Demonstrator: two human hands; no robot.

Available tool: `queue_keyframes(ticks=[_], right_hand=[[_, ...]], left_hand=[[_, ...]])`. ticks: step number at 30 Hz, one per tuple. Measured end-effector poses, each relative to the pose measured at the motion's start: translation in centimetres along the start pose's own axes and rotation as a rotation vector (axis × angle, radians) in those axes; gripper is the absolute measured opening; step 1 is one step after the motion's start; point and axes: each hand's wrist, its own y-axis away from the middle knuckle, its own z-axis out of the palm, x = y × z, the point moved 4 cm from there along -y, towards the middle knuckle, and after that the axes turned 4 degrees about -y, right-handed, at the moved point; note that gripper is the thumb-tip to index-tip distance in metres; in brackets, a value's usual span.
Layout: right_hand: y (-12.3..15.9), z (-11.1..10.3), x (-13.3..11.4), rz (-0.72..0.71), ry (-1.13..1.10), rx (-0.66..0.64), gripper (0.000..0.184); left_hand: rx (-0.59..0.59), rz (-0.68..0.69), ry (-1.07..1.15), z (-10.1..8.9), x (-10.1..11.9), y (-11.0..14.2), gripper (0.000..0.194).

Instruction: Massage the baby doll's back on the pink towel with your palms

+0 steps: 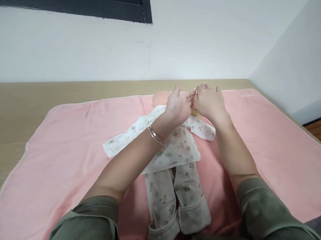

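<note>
My left hand (179,106), with a silver bangle on the wrist, is held palm up over the neck of a small white printed baby top (178,146). Its fingers are stretched out, and their tips meet my right hand (209,100). That hand shows its back, the little finger apart and the other fingers partly hidden. Behind my left hand is a smooth, rounded peach-coloured thing (160,98), like a doll's head, mostly covered. A yellow patch with dark lines (195,112) peeks out below the hands. Matching printed baby trousers (162,203) lie below the top, cuffs towards me.
Everything lies on a pink blanket (77,139) with a pale edge, spread over a light wooden surface (10,118). A white wall (198,34) rises behind, with a dark frame (115,8) at upper left. Another wall (295,61) closes the right side.
</note>
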Motion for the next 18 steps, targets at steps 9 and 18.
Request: queue_keyframes(ticks=[9, 18], right_hand=[[2.0, -0.2, -2.9, -0.053, -0.266, 0.105, 0.064], [11.0, -1.6, -8.5, -0.388, -0.572, 0.235, 0.063]], left_hand=[[-0.075, 0.084, -0.012, 0.9, 1.4, 7.1, 0.062], [-0.124, 0.353, -0.223, 1.8, 1.7, 11.7, 0.057]])
